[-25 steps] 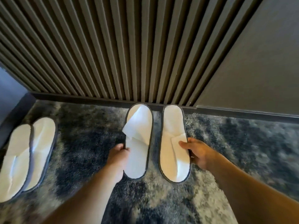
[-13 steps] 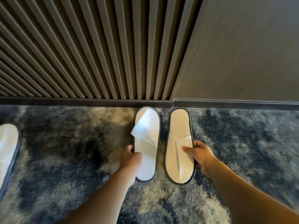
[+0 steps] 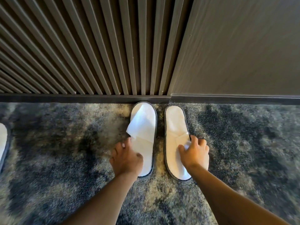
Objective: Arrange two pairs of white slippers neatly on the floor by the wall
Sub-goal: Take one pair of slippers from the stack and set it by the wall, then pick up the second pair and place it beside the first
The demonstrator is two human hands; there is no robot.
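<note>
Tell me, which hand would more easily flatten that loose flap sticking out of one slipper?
The left hand, probably. It rests beside the left slipper, whose strap bulges out over its outer edge, right by those fingers. The right hand is busy on the right slipper, across the gap.

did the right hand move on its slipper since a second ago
Yes. The right hand has slid back toward the heel of the right slipper, away from the baseboard, and now covers more of the folded strap.
</note>
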